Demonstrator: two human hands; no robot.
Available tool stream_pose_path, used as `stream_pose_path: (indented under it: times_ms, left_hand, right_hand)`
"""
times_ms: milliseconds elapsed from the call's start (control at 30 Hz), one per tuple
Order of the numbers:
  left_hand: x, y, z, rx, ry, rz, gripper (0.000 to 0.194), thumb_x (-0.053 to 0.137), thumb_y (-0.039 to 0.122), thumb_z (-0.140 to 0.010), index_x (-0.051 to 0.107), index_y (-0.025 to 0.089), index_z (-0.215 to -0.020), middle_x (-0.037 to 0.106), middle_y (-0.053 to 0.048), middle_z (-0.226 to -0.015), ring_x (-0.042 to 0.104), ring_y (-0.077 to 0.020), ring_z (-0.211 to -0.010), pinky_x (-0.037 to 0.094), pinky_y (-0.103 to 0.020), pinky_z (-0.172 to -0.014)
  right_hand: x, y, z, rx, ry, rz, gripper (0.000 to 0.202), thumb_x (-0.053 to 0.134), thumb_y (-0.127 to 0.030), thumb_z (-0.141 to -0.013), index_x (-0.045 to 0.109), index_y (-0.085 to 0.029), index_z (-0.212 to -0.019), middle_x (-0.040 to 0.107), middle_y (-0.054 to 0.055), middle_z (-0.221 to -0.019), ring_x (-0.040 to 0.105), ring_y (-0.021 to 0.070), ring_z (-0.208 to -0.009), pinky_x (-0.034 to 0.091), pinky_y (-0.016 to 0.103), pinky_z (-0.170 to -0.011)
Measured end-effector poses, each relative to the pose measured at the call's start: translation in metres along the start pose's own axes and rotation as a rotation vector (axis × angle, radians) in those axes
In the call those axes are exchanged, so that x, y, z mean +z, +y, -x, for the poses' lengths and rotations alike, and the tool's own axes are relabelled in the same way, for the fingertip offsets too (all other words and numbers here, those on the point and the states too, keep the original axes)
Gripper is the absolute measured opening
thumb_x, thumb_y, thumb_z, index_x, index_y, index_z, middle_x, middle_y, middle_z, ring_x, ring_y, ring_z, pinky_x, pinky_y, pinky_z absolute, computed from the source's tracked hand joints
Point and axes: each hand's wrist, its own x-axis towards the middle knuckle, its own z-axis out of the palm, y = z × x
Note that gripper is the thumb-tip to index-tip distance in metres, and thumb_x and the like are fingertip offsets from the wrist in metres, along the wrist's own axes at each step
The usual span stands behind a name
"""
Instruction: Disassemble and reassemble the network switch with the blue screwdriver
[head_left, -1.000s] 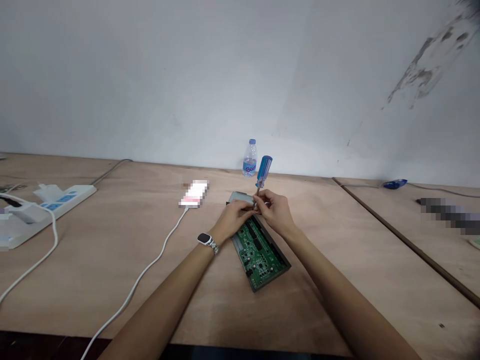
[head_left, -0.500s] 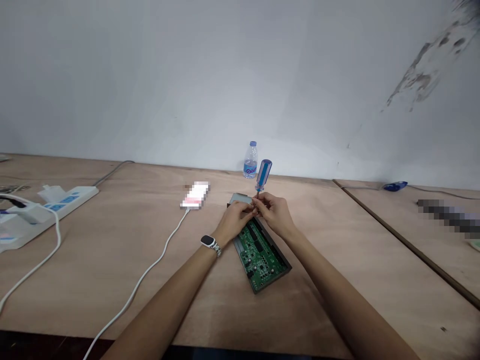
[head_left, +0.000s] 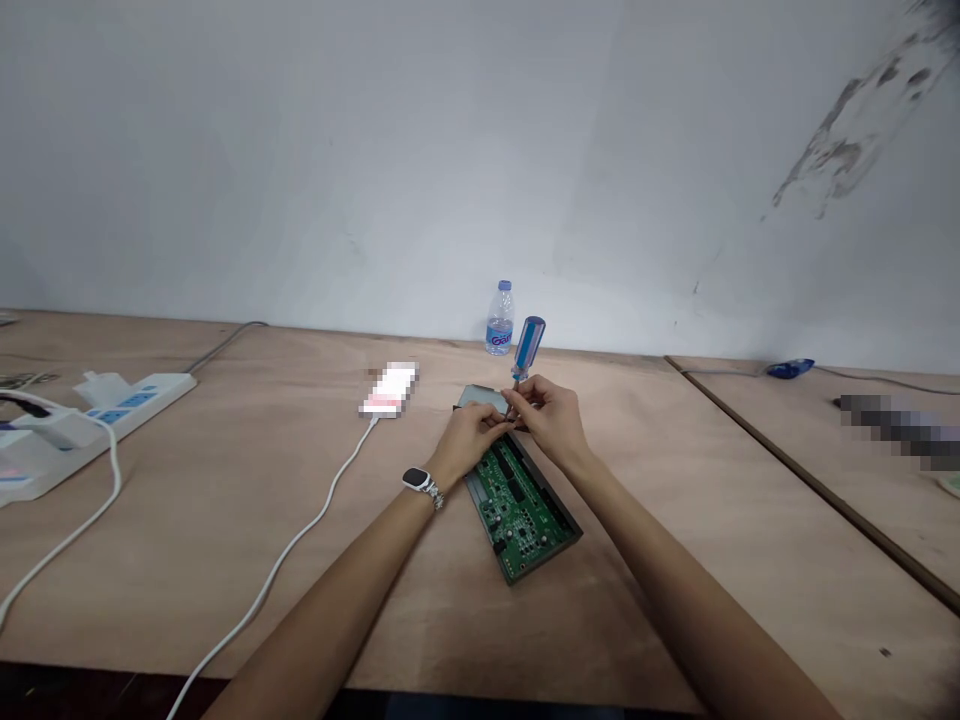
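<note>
A green circuit board [head_left: 525, 520] lies in a dark-edged frame on the wooden table, its far end carrying a grey metal plate [head_left: 478, 396]. My right hand [head_left: 553, 415] pinches the shaft of a screwdriver [head_left: 529, 345] with a blue and clear handle. The tool stands nearly upright, leaning a little right, over the far part of the board. My left hand [head_left: 474, 440] rests over the board's far left side, fingers closed near the screwdriver's tip. Whatever the left fingertips hold is too small to make out, and the tip itself is hidden.
A water bottle [head_left: 499, 322] stands by the wall behind the screwdriver. Left of the board lies a blurred-out phone [head_left: 390, 390] with a white cable [head_left: 319, 515]. A white power strip [head_left: 97, 430] is at far left, a blue packet [head_left: 790, 369] at far right.
The right hand's fingers have shifted slightly on the screwdriver shaft, and its handle leans a touch more to the right. The left hand and the board are nearly unchanged.
</note>
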Motion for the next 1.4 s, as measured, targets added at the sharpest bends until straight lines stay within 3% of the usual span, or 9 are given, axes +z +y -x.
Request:
stream_pose_path:
  times_ms: [267, 400, 500, 567, 767, 933, 1067, 1167, 1400]
  left_hand:
    - [-0.008, -0.002, 0.002, 0.070, -0.108, 0.066, 0.022, 0.058, 0.032, -0.097, 0.075, 0.021, -0.106, 0.073, -0.007, -0.106, 0.065, -0.0223, -0.102, 0.048, -0.035, -0.094]
    - [-0.002, 0.003, 0.003, -0.002, -0.024, 0.038, 0.016, 0.065, 0.032, -0.093, 0.075, 0.019, -0.093, 0.072, -0.006, -0.093, 0.065, -0.0219, -0.091, 0.050, -0.034, -0.086]
    - [0.002, 0.004, 0.001, -0.023, 0.037, 0.014, 0.016, 0.070, 0.033, -0.089, 0.073, 0.019, -0.083, 0.071, -0.005, -0.086, 0.064, -0.0226, -0.090, 0.050, -0.034, -0.082]
    - [0.002, 0.003, 0.001, -0.011, 0.039, 0.002, 0.017, 0.070, 0.035, -0.089, 0.073, 0.019, -0.083, 0.071, -0.005, -0.086, 0.063, -0.0235, -0.092, 0.050, -0.035, -0.083]
    - [-0.006, -0.002, 0.003, 0.101, -0.075, 0.015, 0.024, 0.057, 0.028, -0.097, 0.072, 0.023, -0.116, 0.072, -0.007, -0.116, 0.062, -0.0236, -0.109, 0.047, -0.038, -0.099]
    - [-0.002, 0.000, 0.005, 0.023, -0.033, 0.049, 0.016, 0.062, 0.029, -0.094, 0.075, 0.021, -0.100, 0.073, -0.005, -0.098, 0.065, -0.0225, -0.098, 0.049, -0.035, -0.090]
    - [0.001, 0.003, 0.003, -0.001, 0.044, 0.040, 0.012, 0.069, 0.031, -0.090, 0.074, 0.020, -0.087, 0.073, -0.004, -0.089, 0.064, -0.0229, -0.093, 0.050, -0.034, -0.084]
    - [-0.001, 0.002, 0.003, 0.029, 0.029, 0.000, 0.014, 0.068, 0.033, -0.091, 0.074, 0.021, -0.094, 0.075, -0.005, -0.096, 0.063, -0.0239, -0.098, 0.049, -0.037, -0.090]
    - [-0.001, -0.001, 0.004, 0.000, -0.001, 0.045, 0.019, 0.063, 0.035, -0.094, 0.077, 0.022, -0.096, 0.076, -0.005, -0.095, 0.065, -0.0227, -0.092, 0.050, -0.036, -0.086]
  right_hand:
    - [-0.010, -0.007, -0.002, -0.055, -0.289, 0.033, 0.029, 0.051, -0.042, -0.098, 0.068, -0.019, -0.101, 0.075, 0.006, -0.089, 0.070, 0.0179, -0.067, 0.056, 0.028, -0.059]
    - [-0.004, -0.006, 0.000, -0.050, -0.128, 0.071, 0.029, 0.065, -0.042, -0.089, 0.067, -0.018, -0.105, 0.076, 0.007, -0.091, 0.070, 0.0177, -0.068, 0.055, 0.028, -0.059]
    - [-0.001, 0.000, 0.001, 0.000, -0.018, 0.041, 0.028, 0.072, -0.046, -0.083, 0.066, -0.019, -0.085, 0.071, 0.004, -0.072, 0.067, 0.0184, -0.060, 0.055, 0.029, -0.057]
    - [-0.002, 0.003, 0.001, 0.003, -0.047, 0.026, 0.029, 0.069, -0.047, -0.086, 0.064, -0.019, -0.079, 0.068, 0.002, -0.066, 0.066, 0.0187, -0.057, 0.055, 0.030, -0.056]
    - [-0.008, 0.000, 0.000, -0.042, -0.252, 0.031, 0.027, 0.052, -0.043, -0.097, 0.066, -0.020, -0.101, 0.073, 0.005, -0.084, 0.070, 0.0181, -0.066, 0.057, 0.029, -0.061]
    - [-0.006, -0.001, 0.000, -0.066, -0.173, 0.101, 0.030, 0.059, -0.040, -0.093, 0.065, -0.019, -0.114, 0.074, 0.009, -0.107, 0.069, 0.0167, -0.069, 0.058, 0.030, -0.062]
    - [-0.002, 0.004, 0.000, -0.012, -0.030, 0.096, 0.026, 0.072, -0.043, -0.083, 0.067, -0.018, -0.088, 0.073, 0.006, -0.080, 0.068, 0.0200, -0.069, 0.057, 0.030, -0.060]
    - [-0.002, 0.005, 0.001, -0.026, -0.089, 0.088, 0.025, 0.064, -0.043, -0.089, 0.065, -0.019, -0.082, 0.071, 0.005, -0.076, 0.068, 0.0194, -0.068, 0.057, 0.030, -0.061]
    - [-0.005, 0.001, 0.004, -0.083, -0.210, 0.122, 0.027, 0.056, -0.035, -0.094, 0.067, -0.020, -0.114, 0.075, 0.006, -0.096, 0.070, 0.0189, -0.075, 0.057, 0.030, -0.065]
